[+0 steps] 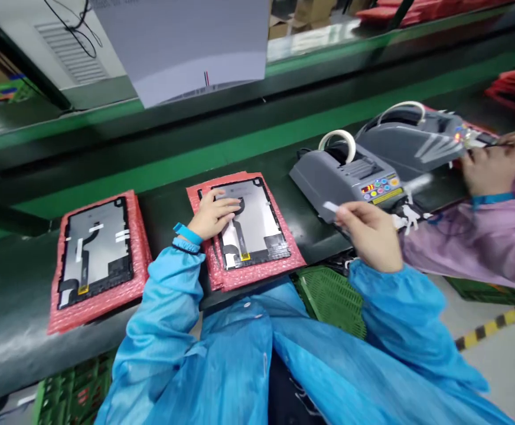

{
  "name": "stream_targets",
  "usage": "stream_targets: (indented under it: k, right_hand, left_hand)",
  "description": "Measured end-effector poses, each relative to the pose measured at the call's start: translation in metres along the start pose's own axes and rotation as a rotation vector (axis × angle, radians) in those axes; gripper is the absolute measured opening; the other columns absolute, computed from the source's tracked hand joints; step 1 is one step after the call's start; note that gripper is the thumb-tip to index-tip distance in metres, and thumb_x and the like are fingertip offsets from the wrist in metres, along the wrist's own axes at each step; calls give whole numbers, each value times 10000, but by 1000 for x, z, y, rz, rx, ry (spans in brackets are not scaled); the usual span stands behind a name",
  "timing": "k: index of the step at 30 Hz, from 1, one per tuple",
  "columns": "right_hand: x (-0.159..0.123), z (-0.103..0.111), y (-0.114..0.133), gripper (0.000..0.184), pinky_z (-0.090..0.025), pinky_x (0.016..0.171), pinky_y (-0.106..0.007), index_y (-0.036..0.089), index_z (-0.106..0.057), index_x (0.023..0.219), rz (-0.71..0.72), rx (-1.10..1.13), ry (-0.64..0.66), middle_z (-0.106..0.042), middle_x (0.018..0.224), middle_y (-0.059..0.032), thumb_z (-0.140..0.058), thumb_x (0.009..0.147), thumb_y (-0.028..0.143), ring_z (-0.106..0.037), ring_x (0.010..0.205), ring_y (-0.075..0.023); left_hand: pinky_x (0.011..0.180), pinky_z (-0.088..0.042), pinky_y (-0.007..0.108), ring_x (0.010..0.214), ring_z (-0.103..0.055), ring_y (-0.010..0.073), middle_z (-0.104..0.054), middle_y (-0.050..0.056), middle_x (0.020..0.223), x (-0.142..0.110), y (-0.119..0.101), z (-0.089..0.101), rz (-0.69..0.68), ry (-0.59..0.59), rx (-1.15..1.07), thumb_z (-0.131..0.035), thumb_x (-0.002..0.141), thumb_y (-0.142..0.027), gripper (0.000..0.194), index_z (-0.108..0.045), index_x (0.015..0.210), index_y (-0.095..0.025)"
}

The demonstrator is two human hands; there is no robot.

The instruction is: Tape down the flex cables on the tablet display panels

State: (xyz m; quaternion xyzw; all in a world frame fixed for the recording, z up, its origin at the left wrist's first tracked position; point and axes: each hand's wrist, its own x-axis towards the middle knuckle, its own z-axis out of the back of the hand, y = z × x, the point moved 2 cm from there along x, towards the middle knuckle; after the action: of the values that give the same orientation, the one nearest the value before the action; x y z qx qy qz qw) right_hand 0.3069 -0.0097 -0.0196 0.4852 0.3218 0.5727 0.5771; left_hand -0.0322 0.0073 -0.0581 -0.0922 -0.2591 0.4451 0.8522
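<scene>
Lying under the spread left hand (211,218) is the panel (261,218) — right hand (372,235) pinches tape (330,206).

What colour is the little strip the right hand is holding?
The little strip is white; the head view shows it best.

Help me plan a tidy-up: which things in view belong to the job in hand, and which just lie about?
Likely in the job:
black-edged silver rectangular panel, under the left hand
pink bubble wrap beneath it
white tape strip, in the right hand
grey plastic tape dispenser
similar panel leftward

Likely lying about:
green slotted plastic basket
pale flat sheet
</scene>
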Motion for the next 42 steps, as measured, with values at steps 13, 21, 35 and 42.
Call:
stream_targets:
  k: [13, 21, 35, 42]
  right_hand:
    - [48, -172, 37, 263, -452, 753, -285, 168, -710, 968, -11, -755, 666, -724, 987, -96, -483, 877, 265, -644, 892, -213]
    - [47, -179, 44, 307, -458, 842, -291, 132, -700, 1054, 41, -913, 703, -707, 1113, -143, -461, 875, 203, -639, 1070, -250]
    - [46, -183, 56, 439, -472, 823, -360, 109, -696, 1030, 45, -1040, 649, -689, 1079, -213, -565, 858, 491, -638, 1058, -312]
    - [40, -117, 30, 394, -431, 668, -301, 172, -659, 701, 73, -875, 280, -689, 753, -116, -546, 851, 520, -640, 771, -220]
  left_hand:
    - [1095, -224, 624, 1297, -335, 360, -567, 87, 1378, -4, 6, -14, -16, 90, -3, -513, 874, -585, 503, -684, 1195, -239]
    - [1102, -181, 640, 1281, -355, 360, -566, 85, 1376, -3, 6, -16, -3, 86, -5, -544, 854, -594, 492, -690, 1185, -260]
    - [1090, -233, 628, 1272, -356, 344, -569, 92, 1368, -3, 5, -15, 0, 92, -24, -562, 858, -561, 463, -688, 1185, -258]
    - [1133, -118, 653, 1292, -367, 338, -622, 70, 1315, -3, 2, -13, -14, 77, 44, -545, 882, -518, 432, -688, 1176, -236]
